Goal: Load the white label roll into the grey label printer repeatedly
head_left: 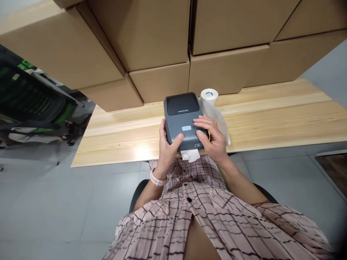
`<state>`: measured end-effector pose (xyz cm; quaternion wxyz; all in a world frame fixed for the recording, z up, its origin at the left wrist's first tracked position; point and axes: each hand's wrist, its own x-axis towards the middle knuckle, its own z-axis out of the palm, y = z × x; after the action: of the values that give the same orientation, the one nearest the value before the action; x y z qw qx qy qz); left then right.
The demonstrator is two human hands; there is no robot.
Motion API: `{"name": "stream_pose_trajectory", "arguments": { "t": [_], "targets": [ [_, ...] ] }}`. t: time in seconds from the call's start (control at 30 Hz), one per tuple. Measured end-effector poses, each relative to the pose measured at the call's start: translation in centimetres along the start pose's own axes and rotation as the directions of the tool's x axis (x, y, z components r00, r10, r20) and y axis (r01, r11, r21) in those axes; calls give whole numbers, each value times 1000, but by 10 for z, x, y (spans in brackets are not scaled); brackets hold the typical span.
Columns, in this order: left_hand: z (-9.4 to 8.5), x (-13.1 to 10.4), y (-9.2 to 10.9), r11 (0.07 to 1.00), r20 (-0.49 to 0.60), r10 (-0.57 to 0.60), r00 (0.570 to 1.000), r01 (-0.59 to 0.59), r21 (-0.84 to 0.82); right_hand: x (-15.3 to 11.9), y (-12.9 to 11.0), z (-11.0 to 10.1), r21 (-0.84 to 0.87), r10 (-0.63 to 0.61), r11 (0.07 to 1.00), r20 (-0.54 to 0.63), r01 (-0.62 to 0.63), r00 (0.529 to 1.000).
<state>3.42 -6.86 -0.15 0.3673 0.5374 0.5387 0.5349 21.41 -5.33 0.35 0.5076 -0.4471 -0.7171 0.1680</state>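
A dark grey label printer (181, 121) with a black window lid stands near the front edge of the wooden table. My left hand (168, 146) grips its left side, thumb on the top near the front and fingers along the side wall. On its right front part rests my right hand (213, 139), fingers spread over the top and thumb near the front corner. A piece of white paper (190, 155) sticks out from the printer's front. Just behind and right of the printer, a white paper roll (209, 95) stands on end, its loose strip trailing forward beside my right hand.
Large cardboard boxes (159, 81) are stacked along the back of the wooden table (271, 115). At the far left is a dark chair (32, 97) on the grey floor. A dark mat (334, 166) lies on the floor at the right.
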Motion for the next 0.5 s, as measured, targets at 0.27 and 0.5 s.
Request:
{"name": "stream_pose_trajectory", "arguments": {
  "t": [0.27,0.5],
  "targets": [
    [-2,-17,-1,994,-128,11,992,-24,-102,-1,11,9,247,-58,964,-155,95,986],
    [-6,-69,-2,925,80,-310,947,320,-205,2,9,7,265,-44,960,-161,86,986]
  ]
}}
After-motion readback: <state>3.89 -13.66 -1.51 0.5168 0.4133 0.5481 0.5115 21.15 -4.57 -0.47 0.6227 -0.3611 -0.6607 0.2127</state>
